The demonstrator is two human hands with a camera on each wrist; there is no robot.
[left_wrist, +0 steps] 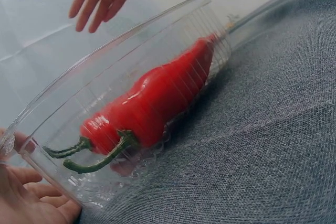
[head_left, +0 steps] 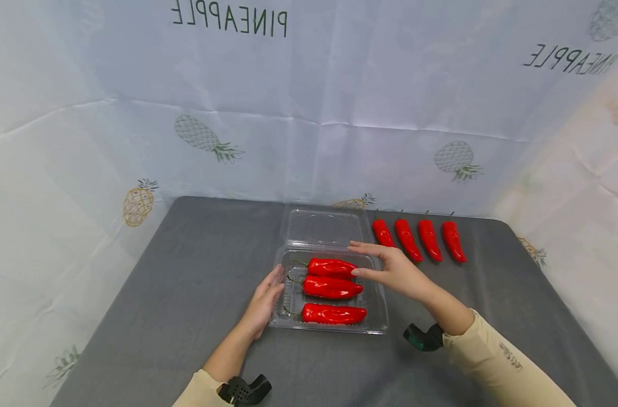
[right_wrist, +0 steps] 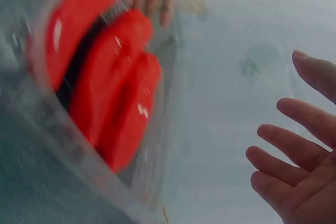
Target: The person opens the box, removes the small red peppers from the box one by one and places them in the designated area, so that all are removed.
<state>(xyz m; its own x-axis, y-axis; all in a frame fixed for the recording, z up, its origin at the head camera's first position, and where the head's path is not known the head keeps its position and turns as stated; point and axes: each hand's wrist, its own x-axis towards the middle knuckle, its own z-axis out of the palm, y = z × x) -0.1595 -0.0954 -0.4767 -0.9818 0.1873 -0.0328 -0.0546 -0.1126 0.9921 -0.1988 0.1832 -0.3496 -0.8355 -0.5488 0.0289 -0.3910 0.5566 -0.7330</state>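
Observation:
A clear plastic clamshell box (head_left: pixel 382 316) sits on the table with its lid (head_left: pixel 325 221) folded back. Three red peppers with green stems lie across it: a back pepper (head_left: pixel 329 267), a middle pepper (head_left: pixel 334 287) and a front pepper (head_left: pixel 334 314). My left hand (head_left: pixel 260 302) rests against the box's left wall, fingers fairly straight; the left wrist view shows it at the corner. Over the box's right side, my right hand (head_left: pixel 392 268) is spread with nothing in it, its thumb overlapping the back pepper's tip in the head view. The right wrist view shows those fingers (right_wrist: pixel 294 145) apart.
Several more red peppers (head_left: pixel 427 238) stand in a row at the back right, stems toward the rear, right of the lid. A dark grey cloth (head_left: pixel 197 271) covers the table. Behind it hangs a white pineapple-print curtain (head_left: pixel 329 158).

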